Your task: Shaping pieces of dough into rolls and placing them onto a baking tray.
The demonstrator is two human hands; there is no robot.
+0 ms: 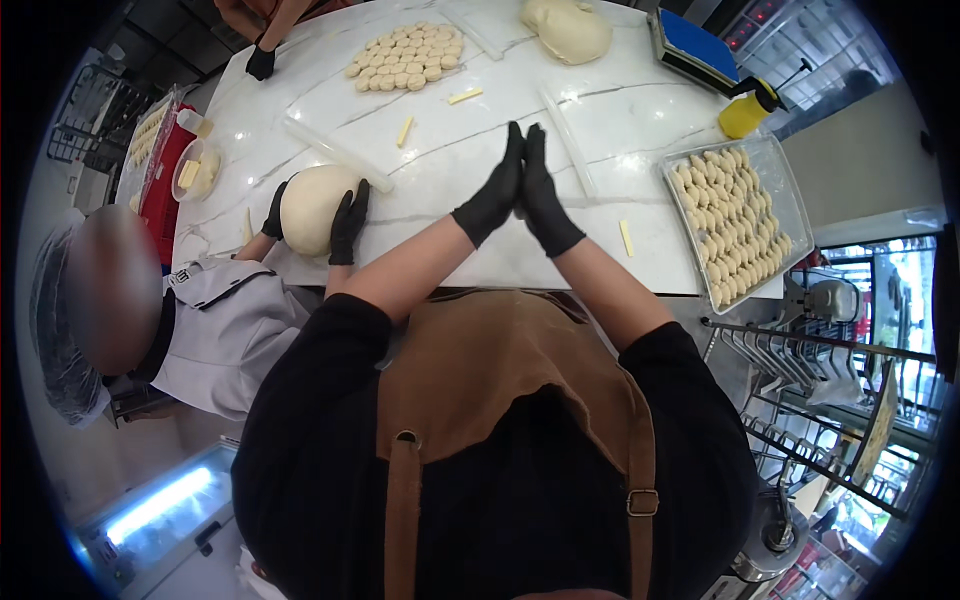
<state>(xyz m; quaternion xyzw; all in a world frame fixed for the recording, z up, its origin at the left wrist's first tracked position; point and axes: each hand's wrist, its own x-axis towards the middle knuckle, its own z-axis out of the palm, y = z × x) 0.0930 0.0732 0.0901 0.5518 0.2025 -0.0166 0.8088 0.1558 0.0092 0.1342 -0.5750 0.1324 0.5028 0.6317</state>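
Observation:
My left hand (492, 195) and my right hand (545, 200), both in black gloves, meet palm to palm above the marble table (450, 150). Their fingers are stretched out straight, pointing away from me. Nothing shows between the palms, though their inner faces are hidden. Just beyond the right hand lies a clear rolling pin (567, 140). A small pale yellow stick (627, 238), perhaps butter, rests to the right of that hand.
At my left a co-worker's gloved hands hold a big dough ball (315, 210) beside another clear rolling pin (335, 152). Farther back sit several dough pieces (405, 58) and a dough mass (570, 30). On the right are a tray of shaped dough (735, 225), a yellow spray bottle (742, 117) and a blue-topped scale (697, 48).

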